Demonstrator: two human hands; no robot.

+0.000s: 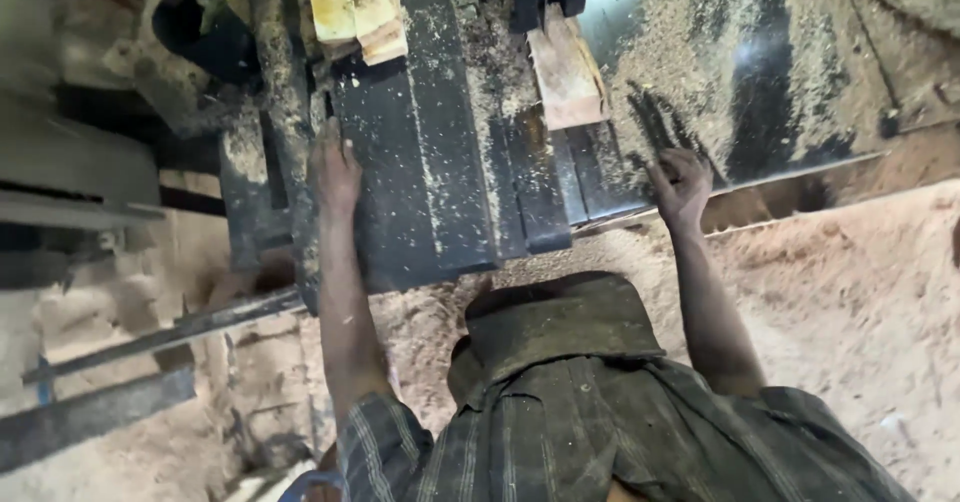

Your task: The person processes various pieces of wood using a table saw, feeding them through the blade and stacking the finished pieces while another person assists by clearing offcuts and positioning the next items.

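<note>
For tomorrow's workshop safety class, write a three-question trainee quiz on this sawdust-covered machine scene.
1. True or false: the left hand rests flat on the dark metal machine table.
2. Which lies nearest the right hand? A the pale yellow wooden plank; B the short reddish wooden block; C the round dark opening.
3. Fill in: loose ___ covers the floor.

Key: 1 true; 2 B; 3 sawdust.
</note>
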